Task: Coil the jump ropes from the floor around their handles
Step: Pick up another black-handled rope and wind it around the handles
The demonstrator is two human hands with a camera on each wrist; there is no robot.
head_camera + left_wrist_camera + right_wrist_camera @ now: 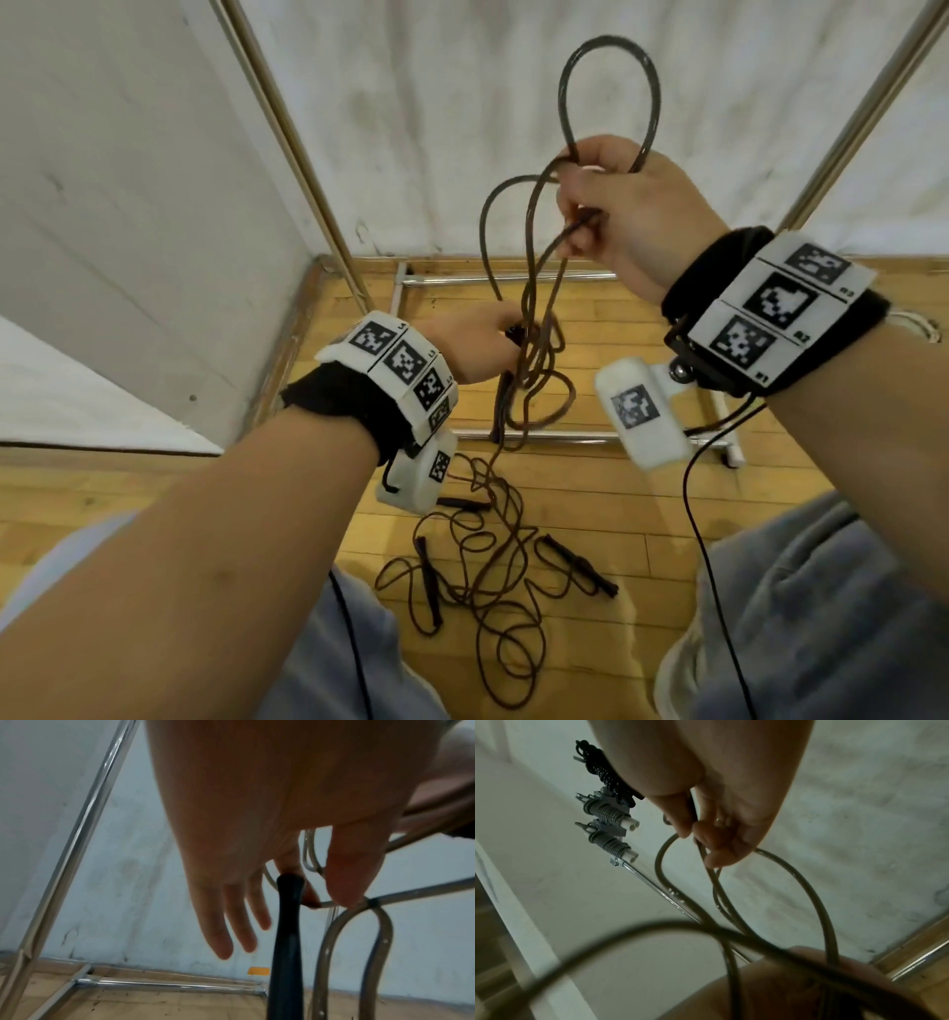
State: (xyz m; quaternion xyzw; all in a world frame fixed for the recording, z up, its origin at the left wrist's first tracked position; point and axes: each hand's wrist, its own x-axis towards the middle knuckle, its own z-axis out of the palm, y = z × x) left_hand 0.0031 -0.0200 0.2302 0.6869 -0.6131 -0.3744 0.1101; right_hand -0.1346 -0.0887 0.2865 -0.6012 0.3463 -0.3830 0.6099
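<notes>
Both hands (pixel 624 216) hold looped jump rope (pixel 534 288) above the floor tangle (pixel 493 580).

— What frames the scene?
— A white backdrop sheet (pixel 462 128), smudged and wrinkled, hangs behind two slanting metal poles (pixel 292 149) over a wooden floor (pixel 642 514).

— And at the bottom?
— Chrome base bars (pixel 513 280) lie across the boards (a second one lies nearer the camera). A grey wall (pixel 128 205) rises at left.

— Anything smaller?
— An orange strip of tape (pixel 258 970) low on the sheet, and spring clamps (pixel 608 815) atop one pole.
</notes>
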